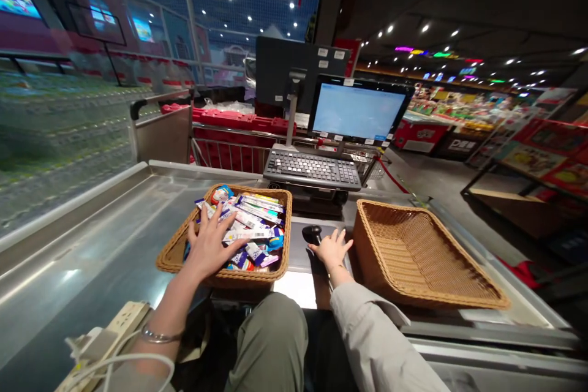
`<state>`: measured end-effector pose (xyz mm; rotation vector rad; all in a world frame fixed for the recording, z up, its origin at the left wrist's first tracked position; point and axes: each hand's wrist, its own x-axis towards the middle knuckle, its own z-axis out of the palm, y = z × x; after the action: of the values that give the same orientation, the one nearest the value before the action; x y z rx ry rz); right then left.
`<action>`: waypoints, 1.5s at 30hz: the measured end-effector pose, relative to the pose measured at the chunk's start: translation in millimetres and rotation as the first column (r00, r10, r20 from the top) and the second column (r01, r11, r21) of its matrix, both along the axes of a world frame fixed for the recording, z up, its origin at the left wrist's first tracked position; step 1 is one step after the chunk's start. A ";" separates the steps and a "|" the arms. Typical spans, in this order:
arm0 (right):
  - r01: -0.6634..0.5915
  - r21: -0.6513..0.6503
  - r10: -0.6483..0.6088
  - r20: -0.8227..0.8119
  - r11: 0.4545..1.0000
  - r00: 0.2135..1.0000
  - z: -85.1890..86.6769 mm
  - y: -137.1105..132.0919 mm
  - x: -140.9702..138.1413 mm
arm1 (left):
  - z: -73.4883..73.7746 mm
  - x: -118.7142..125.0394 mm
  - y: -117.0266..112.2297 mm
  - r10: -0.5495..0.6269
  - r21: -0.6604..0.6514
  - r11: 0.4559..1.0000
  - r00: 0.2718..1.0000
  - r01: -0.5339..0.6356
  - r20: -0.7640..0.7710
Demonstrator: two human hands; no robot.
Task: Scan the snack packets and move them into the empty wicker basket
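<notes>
The small packets point(257, 220) all lay heaped in the wicker basket point(250, 278) at the middle of the desk point(92, 257), while the second basket point(413, 257) towards the desk's right edge held nothing. Judged from that, the work with the packets looked barely begun: none had crossed over, and the whole heap was left to handle.

The left hand point(209, 245) rested flat on the near left part of the heap, fingers spread wide and gripping nothing, its palm over the basket's near rim. The packets lay under and just beyond its fingertips.

The right hand point(331, 249) lay on the desk in the gap between the two baskets, fingers stretched out and loose, just beside the dark head of the scanner point(312, 234). It may have been touching the scanner's handle with its palm, but the view did not show this clearly. It was near the heap yet apart from it, with the basket's right wall between them.

Behind both, at the desk's far edge, stood the keyboard point(312, 168) and the lit monitor point(358, 110).
</notes>
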<state>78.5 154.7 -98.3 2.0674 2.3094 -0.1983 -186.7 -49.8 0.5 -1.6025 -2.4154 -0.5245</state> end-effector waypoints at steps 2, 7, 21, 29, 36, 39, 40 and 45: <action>0.001 -0.007 -0.001 -0.008 1.000 1.000 -5.7 2.3 -2.5 | -1.7 -0.6 -0.1 -0.004 0.011 1.000 1.000 0.004 -0.011; -0.005 0.023 0.006 -0.055 1.000 0.998 -13.3 5.3 -7.1 | -2.5 -1.1 0.4 0.003 0.022 1.000 1.000 -0.002 -0.023; -0.045 0.397 0.159 -0.259 0.917 0.953 11.2 1.7 -3.5 | 4.9 10.4 4.1 -0.030 0.115 0.992 0.993 0.043 -0.112; -0.069 0.555 0.279 -0.303 0.829 0.911 50.3 -28.0 2.9 | 40.2 84.0 71.2 -0.362 0.091 0.912 0.889 0.400 -0.280; -0.088 0.673 0.381 -0.301 0.734 0.874 62.0 -57.6 10.9 | 34.6 114.0 115.9 -0.495 0.089 0.812 0.761 0.577 -0.419; -0.088 0.681 0.390 -0.303 0.727 0.870 61.1 -59.6 14.4 | 32.3 114.5 118.6 -0.519 0.112 0.776 0.730 0.621 -0.445; -0.089 0.682 0.392 -0.303 0.726 0.869 60.7 -59.7 15.2 | 32.4 114.4 118.8 -0.528 0.111 0.767 0.719 0.632 -0.452; -0.073 0.680 0.400 -0.337 0.730 0.852 60.7 -59.8 16.5 | 33.5 114.6 120.1 -0.533 0.119 0.746 0.694 0.655 -0.484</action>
<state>95.0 94.9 -37.6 2.0856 3.3180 0.1777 -72.1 70.3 34.1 -2.0955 -1.3883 -0.5170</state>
